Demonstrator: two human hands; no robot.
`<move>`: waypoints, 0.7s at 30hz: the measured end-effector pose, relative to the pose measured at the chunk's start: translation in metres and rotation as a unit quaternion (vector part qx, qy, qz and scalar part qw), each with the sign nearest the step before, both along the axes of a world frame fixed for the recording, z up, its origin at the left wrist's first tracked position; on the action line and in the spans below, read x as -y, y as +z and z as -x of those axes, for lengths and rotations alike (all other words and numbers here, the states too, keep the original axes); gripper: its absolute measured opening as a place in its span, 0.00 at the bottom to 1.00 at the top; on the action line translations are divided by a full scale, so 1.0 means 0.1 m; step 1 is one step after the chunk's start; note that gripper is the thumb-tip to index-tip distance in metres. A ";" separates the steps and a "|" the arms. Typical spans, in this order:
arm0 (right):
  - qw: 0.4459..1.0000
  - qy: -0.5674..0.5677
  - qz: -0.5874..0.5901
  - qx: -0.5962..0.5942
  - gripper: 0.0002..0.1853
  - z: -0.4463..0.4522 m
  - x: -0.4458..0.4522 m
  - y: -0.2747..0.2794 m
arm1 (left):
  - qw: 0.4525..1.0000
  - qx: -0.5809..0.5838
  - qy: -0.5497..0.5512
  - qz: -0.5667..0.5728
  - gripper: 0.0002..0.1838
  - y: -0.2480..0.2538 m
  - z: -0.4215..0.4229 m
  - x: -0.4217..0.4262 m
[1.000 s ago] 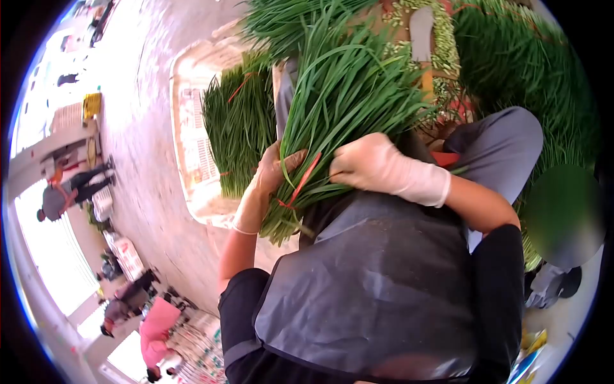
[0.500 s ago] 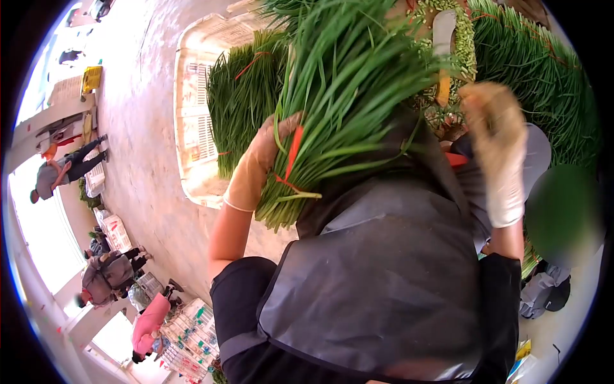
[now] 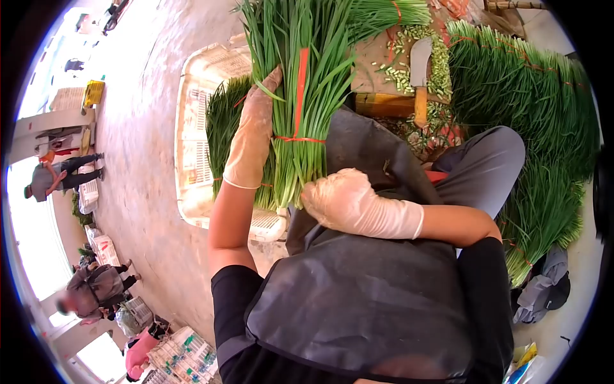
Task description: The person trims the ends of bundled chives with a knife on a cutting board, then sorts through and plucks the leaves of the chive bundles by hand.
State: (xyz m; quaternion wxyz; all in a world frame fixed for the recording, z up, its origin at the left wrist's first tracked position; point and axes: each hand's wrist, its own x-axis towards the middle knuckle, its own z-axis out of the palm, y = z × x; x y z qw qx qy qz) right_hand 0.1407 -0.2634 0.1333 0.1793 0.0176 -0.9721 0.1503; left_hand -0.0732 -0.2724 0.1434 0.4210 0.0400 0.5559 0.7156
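Note:
A bundle of long green stalks (image 3: 307,118), tied with a red band, stands upright over my lap, its cut ends toward me. My left hand (image 3: 252,131), in a pale glove, is wrapped round the bundle's left side. My gloved right hand (image 3: 345,198) is closed at the lower right of the cut ends; its fingertips are hidden, and what they hold, if anything, does not show. Behind my left hand, more tied green bundles (image 3: 224,128) lie in a white plastic crate (image 3: 192,137).
A knife (image 3: 420,64) with a wooden handle lies on a block (image 3: 377,64) among chopped stalk bits. Tied bundles (image 3: 524,96) are heaped at the right. Another bundle (image 3: 390,13) lies behind the block. Several people are in the background at left.
The bundle has swung from leaning right to upright, with my left hand still on it. My right hand has come from the right down to the cut ends and closed.

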 end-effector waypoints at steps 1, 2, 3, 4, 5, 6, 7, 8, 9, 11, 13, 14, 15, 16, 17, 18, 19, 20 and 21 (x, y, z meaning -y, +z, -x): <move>0.996 0.029 0.081 -0.004 0.11 0.01 0.02 0.03 | 1.000 -0.002 -0.002 -0.002 0.20 -0.02 0.01 -0.02; 0.985 0.058 0.163 -0.008 0.12 0.01 0.03 0.06 | 1.000 -0.006 0.009 0.010 0.20 -0.04 0.01 -0.04; 0.981 0.103 0.165 -0.009 0.13 -0.02 0.05 0.12 | 0.999 -0.010 0.022 0.022 0.20 -0.03 0.00 -0.04; 0.974 0.123 0.191 -0.014 0.14 -0.04 0.03 0.17 | 0.999 -0.011 0.022 0.024 0.20 -0.02 0.02 -0.03; 0.965 0.144 0.217 -0.019 0.15 -0.07 -0.01 0.23 | 0.999 0.001 0.007 0.037 0.20 -0.01 0.05 -0.01; 0.956 0.170 0.240 -0.012 0.16 -0.13 -0.14 0.33 | 0.999 0.011 -0.005 0.047 0.20 0.00 0.09 0.02; 0.944 0.198 0.262 -0.005 0.17 -0.22 -0.32 0.46 | 0.999 0.012 -0.006 0.048 0.21 0.01 0.12 0.03; 0.902 0.283 0.326 0.011 0.18 -0.38 -0.52 0.60 | 0.999 0.007 0.000 0.044 0.21 0.02 0.16 0.05; 0.848 0.364 0.384 0.028 0.19 -0.53 -0.73 0.71 | 0.999 0.000 0.006 0.040 0.21 0.04 0.22 0.06; 0.812 0.426 0.387 -0.101 0.06 -0.86 -1.29 0.85 | 0.999 -0.023 0.017 0.028 0.21 0.09 0.34 0.08; 0.786 0.323 0.520 -0.083 0.10 -1.59 -2.00 0.36 | 0.998 -0.051 0.030 0.021 0.21 0.12 0.48 0.11; 0.873 0.056 0.484 -0.039 0.12 -1.80 -2.13 0.37 | 0.997 -0.069 0.035 0.017 0.21 0.12 0.56 0.14; 0.886 -0.216 0.409 0.006 0.15 -1.95 -2.20 0.40 | 0.995 -0.086 0.040 0.015 0.21 0.13 0.63 0.18; 0.856 -0.301 0.392 0.151 0.15 -1.92 -2.45 0.21 | 0.994 -0.104 0.043 0.017 0.21 0.11 0.69 0.23; 0.797 -0.379 0.367 0.293 0.16 -1.81 -2.63 -0.06 | 0.991 -0.120 0.045 0.022 0.21 0.08 0.74 0.29; 0.881 -0.390 0.125 0.234 0.17 -1.73 -2.54 -0.39 | 0.989 -0.137 0.046 0.027 0.21 0.05 0.78 0.37; 0.903 -0.377 -0.126 0.160 0.20 -1.64 -2.44 -0.60 | 0.987 -0.152 0.041 0.035 0.21 0.02 0.81 0.48; 0.890 -0.379 0.114 0.225 0.27 -1.12 -2.14 -0.08 | 0.986 -0.161 0.030 0.040 0.21 -0.02 0.81 0.58; 0.893 -0.302 0.295 0.155 0.32 -0.90 -2.05 -0.27 | 0.986 -0.159 0.018 0.040 0.21 0.01 0.79 0.63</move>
